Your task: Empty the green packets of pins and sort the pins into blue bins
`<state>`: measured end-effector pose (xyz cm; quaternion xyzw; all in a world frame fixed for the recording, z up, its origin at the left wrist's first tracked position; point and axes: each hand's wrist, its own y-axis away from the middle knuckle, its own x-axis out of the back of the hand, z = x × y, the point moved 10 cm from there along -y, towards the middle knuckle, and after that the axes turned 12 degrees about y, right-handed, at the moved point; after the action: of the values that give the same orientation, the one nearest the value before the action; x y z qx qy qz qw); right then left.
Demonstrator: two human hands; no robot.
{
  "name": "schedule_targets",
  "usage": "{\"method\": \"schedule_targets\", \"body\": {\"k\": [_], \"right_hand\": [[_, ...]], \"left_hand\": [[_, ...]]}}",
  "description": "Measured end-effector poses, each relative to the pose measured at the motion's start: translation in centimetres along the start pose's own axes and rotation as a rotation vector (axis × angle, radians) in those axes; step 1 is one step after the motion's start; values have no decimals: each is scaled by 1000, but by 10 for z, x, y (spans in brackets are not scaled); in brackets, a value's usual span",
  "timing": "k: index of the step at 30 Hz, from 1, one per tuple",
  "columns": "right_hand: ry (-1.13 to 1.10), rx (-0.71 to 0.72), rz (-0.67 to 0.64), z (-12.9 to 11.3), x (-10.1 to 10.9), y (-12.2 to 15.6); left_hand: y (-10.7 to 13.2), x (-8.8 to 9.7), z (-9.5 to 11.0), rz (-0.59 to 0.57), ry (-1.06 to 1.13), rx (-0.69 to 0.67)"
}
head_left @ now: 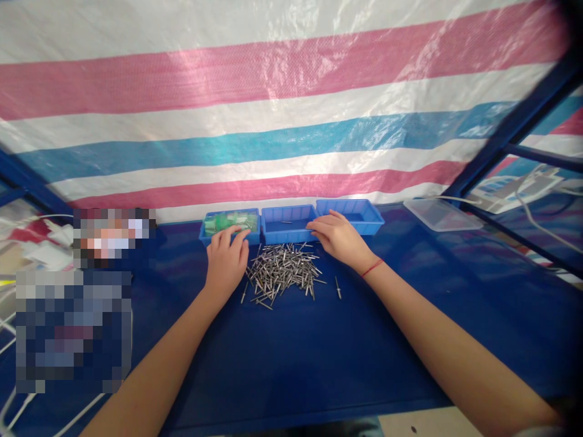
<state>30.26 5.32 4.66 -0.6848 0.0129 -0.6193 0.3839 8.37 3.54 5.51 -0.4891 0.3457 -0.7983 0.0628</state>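
Note:
A heap of small metal rivets [282, 272] lies on the blue table [319, 352] between my hands. My left hand [226, 258] rests palm down left of the heap, fingers stretched toward the left blue bin [206, 233], which holds green pieces. My right hand [337, 235] lies flat at the heap's far right, fingers touching the front edge of the middle blue bin [288, 223]. A red string circles my right wrist. A third blue bin [359, 216] stands to the right. Neither hand holds anything that I can see.
A striped pink, white and blue tarp [273, 121] hangs behind the bins. A clear plastic lid [441, 214] lies at the back right beside a blue frame post [510, 127]. White cables run at both sides. One loose rivet [337, 287] lies right of the heap.

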Motion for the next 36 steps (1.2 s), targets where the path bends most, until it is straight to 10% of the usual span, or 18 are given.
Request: {"method": "schedule_targets", "body": {"k": [14,26,36], "right_hand": [[9,19,25,-1,4,1],[105,-277,-56,49,-14,19],[145,-109,38,15,-1,8]], "left_hand": [[-5,-5,-7,-24,79,-110],[-3,-7,-7,-35,76,-128],[-2,-8,-6,-73,62,-91]]}}
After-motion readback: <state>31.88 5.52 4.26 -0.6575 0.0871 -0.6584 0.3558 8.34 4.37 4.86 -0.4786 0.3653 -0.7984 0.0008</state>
